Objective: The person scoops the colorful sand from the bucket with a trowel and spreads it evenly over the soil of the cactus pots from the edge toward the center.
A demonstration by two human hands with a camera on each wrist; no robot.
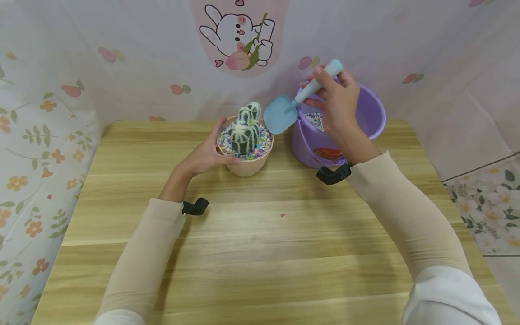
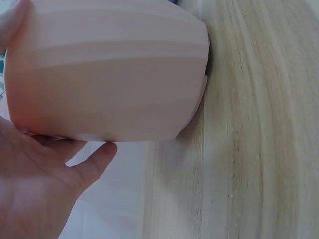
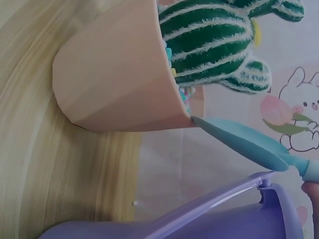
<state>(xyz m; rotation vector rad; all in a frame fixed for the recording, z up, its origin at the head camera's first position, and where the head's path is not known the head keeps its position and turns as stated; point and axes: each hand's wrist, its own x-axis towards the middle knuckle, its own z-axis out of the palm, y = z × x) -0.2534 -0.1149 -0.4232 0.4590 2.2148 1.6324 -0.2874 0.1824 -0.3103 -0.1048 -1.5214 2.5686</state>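
Observation:
A pink pot (image 1: 247,165) (image 2: 109,74) (image 3: 114,84) stands on the wooden table (image 1: 260,253), holding a green cactus (image 1: 245,131) (image 3: 209,45) in coloured pebbles (image 1: 260,146). My left hand (image 1: 209,153) (image 2: 40,184) curls round the pot's left side. My right hand (image 1: 337,101) grips the handle of a light blue trowel (image 1: 286,110) (image 3: 244,142) above a purple bucket (image 1: 365,122) (image 3: 209,214). The trowel's blade is empty and its tip sits at the pot's right rim. Coloured pebbles (image 1: 314,119) lie inside the bucket.
A single pink pebble (image 1: 282,215) lies on the table in front of the pot. Patterned fabric walls (image 1: 48,113) close in the back and left. A floral floor (image 1: 487,203) shows past the table's right edge.

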